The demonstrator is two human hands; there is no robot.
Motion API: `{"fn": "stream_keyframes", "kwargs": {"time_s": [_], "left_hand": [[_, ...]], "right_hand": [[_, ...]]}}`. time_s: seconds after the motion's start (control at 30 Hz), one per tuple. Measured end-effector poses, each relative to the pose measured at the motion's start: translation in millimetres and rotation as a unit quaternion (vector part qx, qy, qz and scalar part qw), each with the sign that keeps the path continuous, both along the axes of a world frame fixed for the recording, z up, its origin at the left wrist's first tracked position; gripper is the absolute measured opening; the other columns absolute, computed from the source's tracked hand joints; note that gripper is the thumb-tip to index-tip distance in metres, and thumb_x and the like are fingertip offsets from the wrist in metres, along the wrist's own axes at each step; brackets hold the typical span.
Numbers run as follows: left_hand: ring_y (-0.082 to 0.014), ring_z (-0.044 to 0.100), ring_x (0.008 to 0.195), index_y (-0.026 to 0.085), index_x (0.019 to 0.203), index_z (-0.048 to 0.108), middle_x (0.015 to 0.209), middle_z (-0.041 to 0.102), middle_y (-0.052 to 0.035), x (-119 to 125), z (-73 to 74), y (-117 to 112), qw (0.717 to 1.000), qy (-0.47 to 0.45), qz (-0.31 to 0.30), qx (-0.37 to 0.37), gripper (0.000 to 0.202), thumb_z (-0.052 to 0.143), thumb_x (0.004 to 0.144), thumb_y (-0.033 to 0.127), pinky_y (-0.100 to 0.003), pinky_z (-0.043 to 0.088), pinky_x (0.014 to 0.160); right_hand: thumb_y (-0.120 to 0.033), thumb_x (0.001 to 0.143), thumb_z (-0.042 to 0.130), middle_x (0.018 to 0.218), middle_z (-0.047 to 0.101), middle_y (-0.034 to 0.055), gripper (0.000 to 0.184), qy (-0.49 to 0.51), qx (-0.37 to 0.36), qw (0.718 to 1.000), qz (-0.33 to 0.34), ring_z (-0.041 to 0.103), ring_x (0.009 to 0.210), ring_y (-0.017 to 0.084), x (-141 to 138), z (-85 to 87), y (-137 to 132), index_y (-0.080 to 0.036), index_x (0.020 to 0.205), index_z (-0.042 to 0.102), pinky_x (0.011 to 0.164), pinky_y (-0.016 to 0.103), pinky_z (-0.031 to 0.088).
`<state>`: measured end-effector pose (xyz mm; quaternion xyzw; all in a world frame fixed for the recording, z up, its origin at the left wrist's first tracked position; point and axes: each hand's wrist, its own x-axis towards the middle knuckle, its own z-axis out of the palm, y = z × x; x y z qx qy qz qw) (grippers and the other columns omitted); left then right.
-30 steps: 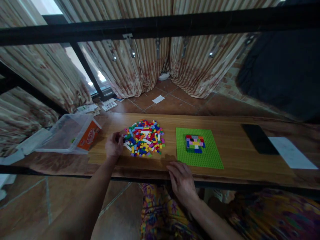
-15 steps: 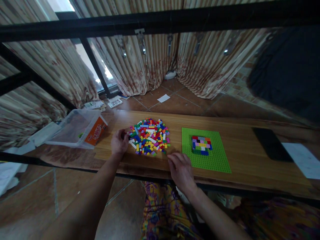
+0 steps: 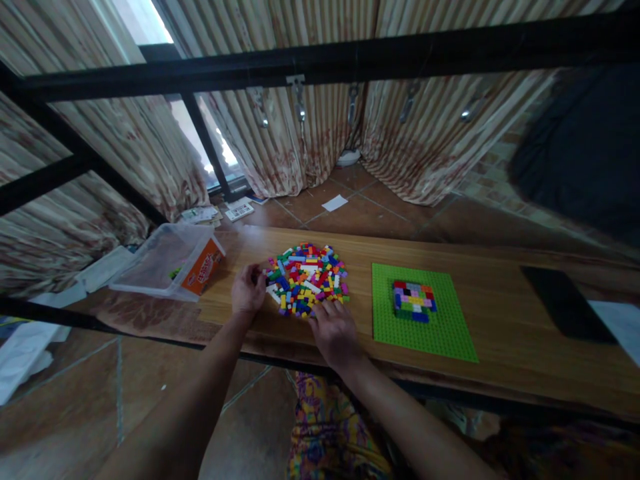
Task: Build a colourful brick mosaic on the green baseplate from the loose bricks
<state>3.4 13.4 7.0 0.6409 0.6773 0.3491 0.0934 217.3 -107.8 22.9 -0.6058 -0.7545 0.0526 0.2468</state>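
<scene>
Small multicoloured toy bricks lie in a loose pile (image 3: 306,275) on the wooden table. At the pile's left edge is my left hand (image 3: 249,289), its fingers curled together near a dark bit; what they pinch, if anything, is too small to make out. My right hand (image 3: 336,331) reaches over the pile's front edge, fingers fairly straight and lying on the nearest bricks. To its right sits a green baseplate (image 3: 425,339), apart from both hands. On that plate stands a low block of joined bricks (image 3: 414,300) in red, pink, yellow, white, green and blue.
A clear plastic box (image 3: 150,267) with an orange label stands left of the pile, a few green pieces inside. On the table's right lie a dark flat tablet-like slab (image 3: 567,303) and white paper (image 3: 617,323). A black metal bar (image 3: 320,63) crosses beyond the table.
My right hand has moved left from the bare wood onto the front of the brick pile. My left hand stays at the pile's left edge. The whole view has shifted slightly.
</scene>
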Motion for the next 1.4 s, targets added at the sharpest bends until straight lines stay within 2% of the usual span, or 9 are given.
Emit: {"fn": "stream_keyframes", "kwargs": {"time_s": [0.13,0.2,0.27,0.33,0.43,0.53,0.9,1.2,1.4], "left_hand": [[-0.0215,0.063,0.091,0.018,0.104,0.063,0.096,0.068,-0.0083,0,0.2,-1,1.000,-0.001,0.004,-0.008,0.030,0.051,0.078,0.028,-0.035,0.050,0.085],[-0.0216,0.063,0.091,0.018,0.104,0.063,0.095,0.068,-0.0082,-1,-0.2,-2,1.000,-0.004,0.005,-0.012,0.030,0.051,0.079,0.028,-0.035,0.050,0.085],[-0.0216,0.063,0.091,0.018,0.104,0.062,0.095,0.068,-0.0082,-1,-0.7,-2,1.000,-0.008,0.003,-0.013,0.029,0.051,0.079,0.029,-0.035,0.050,0.085],[-0.0219,0.063,0.092,0.019,0.103,0.062,0.095,0.068,-0.0082,-1,-1.1,-2,1.000,-0.007,0.004,-0.009,0.028,0.051,0.079,0.029,-0.035,0.051,0.085],[-0.0220,0.063,0.092,0.019,0.103,0.062,0.095,0.068,-0.0080,-2,-0.9,-2,1.000,-0.007,0.006,-0.006,0.027,0.052,0.079,0.029,-0.035,0.051,0.086],[-0.0215,0.064,0.092,0.019,0.103,0.062,0.096,0.068,-0.0081,-2,-0.3,-2,1.000,-0.010,0.003,-0.010,0.027,0.053,0.079,0.030,-0.034,0.051,0.085],[-0.0219,0.063,0.092,0.018,0.104,0.062,0.097,0.068,-0.0088,-1,0.2,-2,1.000,-0.002,0.001,-0.004,0.029,0.052,0.079,0.029,-0.035,0.050,0.086],[-0.0226,0.063,0.092,0.019,0.103,0.062,0.095,0.068,-0.0089,-1,1.3,-3,1.000,-0.003,0.005,-0.005,0.028,0.052,0.079,0.030,-0.036,0.050,0.087],[-0.0217,0.064,0.091,0.021,0.101,0.062,0.094,0.068,-0.0073,-2,-0.8,-2,1.000,-0.002,0.007,-0.002,0.025,0.053,0.079,0.030,-0.034,0.051,0.085]], "right_hand": [[-0.017,0.092,0.051,0.090,0.064,0.0086,0.014,0.020,0.003,1.000,0.001,0.055,0.088,0.023,1,-1.5,2,-0.018,0.095,0.064,0.080,0.037,0.045],[-0.021,0.093,0.048,0.095,0.065,0.0087,0.019,0.124,0.003,0.992,0.002,0.059,0.090,0.022,6,0.9,0,-0.019,0.101,0.066,0.082,0.036,0.047],[-0.029,0.094,0.048,0.099,0.068,0.0079,0.023,0.306,-0.035,0.951,-0.016,0.062,0.090,0.020,14,4.6,-2,-0.021,0.105,0.067,0.081,0.034,0.049],[-0.040,0.090,0.055,0.095,0.070,0.0068,0.027,0.515,-0.119,0.847,-0.054,0.066,0.083,0.019,25,8.2,-4,-0.021,0.105,0.068,0.074,0.034,0.052],[-0.048,0.075,0.070,0.080,0.072,0.0042,0.036,0.721,-0.229,0.646,-0.100,0.067,0.071,0.018,41,11.8,-5,-0.020,0.099,0.070,0.065,0.030,0.053],[-0.043,0.066,0.080,0.079,0.072,0.0023,0.036,0.780,-0.259,0.560,-0.102,0.067,0.071,0.014,53,15.3,-7,-0.021,0.093,0.072,0.065,0.024,0.053],[-0.046,0.062,0.084,0.076,0.069,0.0011,0.036,0.758,-0.248,0.592,-0.120,0.062,0.063,0.009,55,23.0,-7,-0.018,0.081,0.070,0.056,0.019,0.051],[-0.036,0.059,0.086,0.087,0.073,0.0037,0.040,0.746,-0.249,0.609,-0.102,0.069,0.084,0.017,57,19.6,-10,-0.021,0.092,0.070,0.079,0.030,0.055],[-0.041,0.057,0.086,0.086,0.073,0.0050,0.046,0.724,-0.253,0.630,-0.124,0.069,0.076,0.018,57,17.4,-12,-0.020,0.094,0.069,0.068,0.030,0.055]]}}
